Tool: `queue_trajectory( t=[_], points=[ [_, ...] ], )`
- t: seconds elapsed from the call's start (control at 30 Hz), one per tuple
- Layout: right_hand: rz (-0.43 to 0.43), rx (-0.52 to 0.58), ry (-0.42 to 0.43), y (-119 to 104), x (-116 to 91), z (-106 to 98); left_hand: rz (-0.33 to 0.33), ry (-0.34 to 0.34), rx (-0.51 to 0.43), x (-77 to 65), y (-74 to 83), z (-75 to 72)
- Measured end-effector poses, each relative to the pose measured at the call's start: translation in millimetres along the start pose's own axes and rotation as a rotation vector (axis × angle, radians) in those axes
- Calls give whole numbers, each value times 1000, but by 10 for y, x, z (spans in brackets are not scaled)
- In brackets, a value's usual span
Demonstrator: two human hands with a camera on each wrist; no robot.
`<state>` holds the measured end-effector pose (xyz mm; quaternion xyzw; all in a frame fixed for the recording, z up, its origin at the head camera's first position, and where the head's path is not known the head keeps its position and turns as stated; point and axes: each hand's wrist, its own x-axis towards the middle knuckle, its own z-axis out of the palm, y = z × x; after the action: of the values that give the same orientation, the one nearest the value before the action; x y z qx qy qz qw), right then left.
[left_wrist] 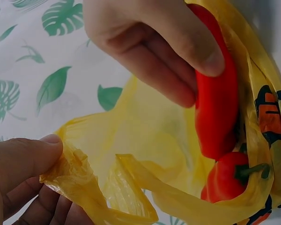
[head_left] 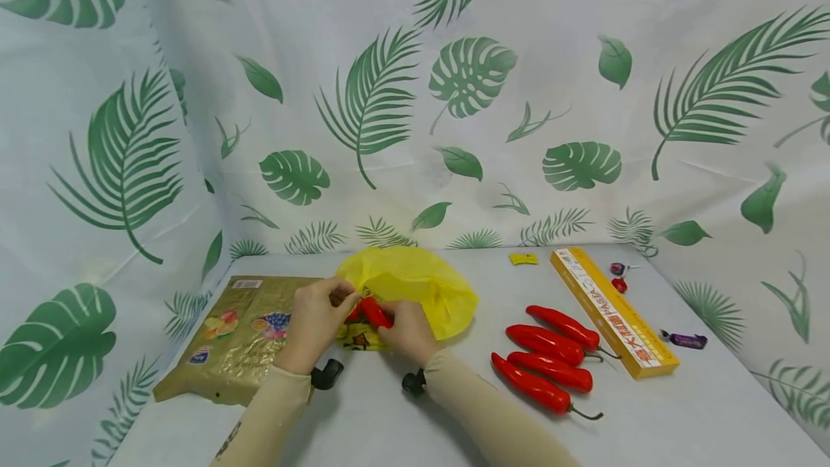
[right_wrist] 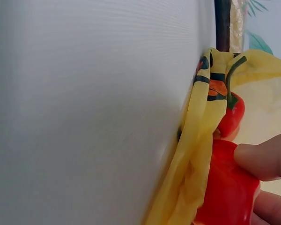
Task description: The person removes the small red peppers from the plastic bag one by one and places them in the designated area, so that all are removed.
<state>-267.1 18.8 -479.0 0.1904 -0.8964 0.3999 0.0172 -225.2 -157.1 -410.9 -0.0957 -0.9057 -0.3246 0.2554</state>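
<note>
A yellow plastic bag (head_left: 447, 301) lies open on the table, with dark and orange print on its near side. My left hand (head_left: 318, 316) pinches the bag's rim between thumb and fingers, plain in the left wrist view, where the rim (left_wrist: 70, 173) is bunched. My right hand (head_left: 408, 326) grips a red chili pepper (left_wrist: 218, 98) at the bag's mouth, its lower end inside. Another red pepper (left_wrist: 229, 176) with a green stem sits in the bag just below it. In the right wrist view the thumb presses on the held chili pepper (right_wrist: 227, 183).
Several red chili peppers (head_left: 545, 344) lie on the table right of my hands. Beyond them stands a long yellow pasta box (head_left: 612, 312), with lollipops (head_left: 619, 285) and a purple-wrapped candy (head_left: 687, 340) farther right. A gold package (head_left: 240, 337) lies at left; a small yellow packet (head_left: 523, 259) is at the back.
</note>
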Motion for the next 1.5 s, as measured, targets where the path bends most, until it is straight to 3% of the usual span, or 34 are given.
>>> queue_trajectory(
  t=[0.27, 0.5, 0.97, 1.17, 1.5],
  points=[
    [5, -6, -27, -5, -257, -244, 4, -2, 6, -1, 14, 30],
    [-15, -24, -63, 83, -607, -534, -21, -27, 9, -29, 45, 12],
    [138, -136, -104, 365, -1302, -1059, -2, -27, 32, -72, -10, 34],
    [164, -199, -73, 538, -1613, -1205, 3, -28, 27, -76, -4, 20],
    [236, -256, -23, 621, -1874, -1392, 1, -32, 39, -84, 14, 19]
  ],
)
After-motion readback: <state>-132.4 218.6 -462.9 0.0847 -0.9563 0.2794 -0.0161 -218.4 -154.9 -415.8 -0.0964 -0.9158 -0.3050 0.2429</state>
